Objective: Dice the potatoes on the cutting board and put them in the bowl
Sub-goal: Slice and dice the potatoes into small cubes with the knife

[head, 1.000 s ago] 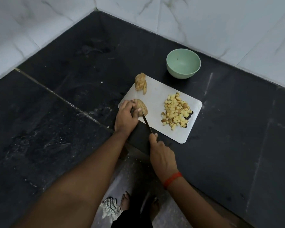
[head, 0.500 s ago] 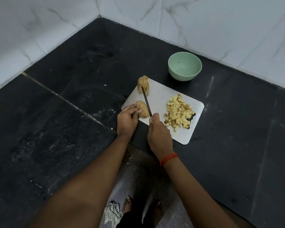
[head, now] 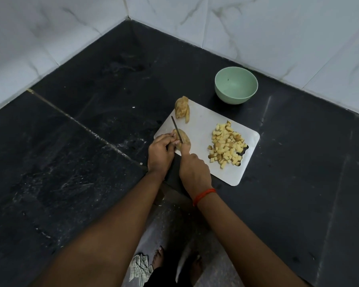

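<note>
The left hand (head: 161,151) pinches a potato half (head: 184,138) at the cutting board's (head: 201,125) left corner, the right hand (head: 195,172) grips a knife (head: 177,129) laid across it, another sliced piece (head: 182,109) waits behind, a heap of cubes (head: 227,147) lies rightward, and the bowl (head: 230,98) beyond holds none yet.
</note>
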